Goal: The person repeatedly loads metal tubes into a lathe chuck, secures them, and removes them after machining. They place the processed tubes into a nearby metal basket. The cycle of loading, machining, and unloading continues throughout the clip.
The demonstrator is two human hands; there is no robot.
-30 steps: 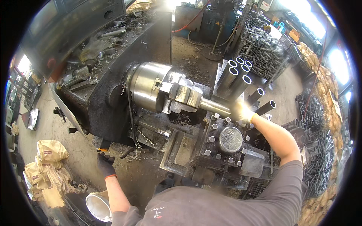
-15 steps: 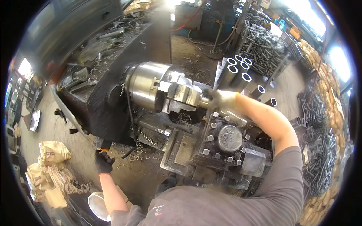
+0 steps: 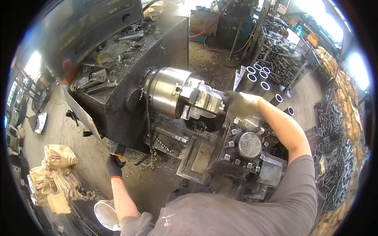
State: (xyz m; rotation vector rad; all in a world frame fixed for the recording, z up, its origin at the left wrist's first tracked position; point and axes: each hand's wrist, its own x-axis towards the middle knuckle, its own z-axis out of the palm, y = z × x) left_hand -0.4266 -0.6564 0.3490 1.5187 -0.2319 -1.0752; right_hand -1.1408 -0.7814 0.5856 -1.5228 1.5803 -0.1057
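Observation:
A lathe chuck (image 3: 167, 92) of bright metal stands at the middle, its stepped jaws (image 3: 206, 100) pointing right. My right hand (image 3: 241, 104), in a dark and pale glove, is beside the jaws' right end, above the tool post (image 3: 249, 144). Motion smears its fingers, and what it holds, if anything, cannot be made out. A shiny metal cylinder (image 3: 247, 123) lies just below this hand, along the tool post. Low on the left, my left hand (image 3: 115, 166), in a black glove, is closed around a small orange-marked handle (image 3: 117, 155) at the machine's lower corner.
Several steel tubes (image 3: 264, 85) stand upright beyond my right arm. Behind them is a wire bin (image 3: 277, 49) heaped with metal parts. Curled chips (image 3: 161, 145) hang by the lathe bed. Brown paper sacks (image 3: 59, 155) and a white bucket (image 3: 107, 215) are at lower left.
The whole view has shifted, so the lathe and both hands appear farther right. My right hand stays by the jaws, still blurred. My left hand remains at the orange-marked handle.

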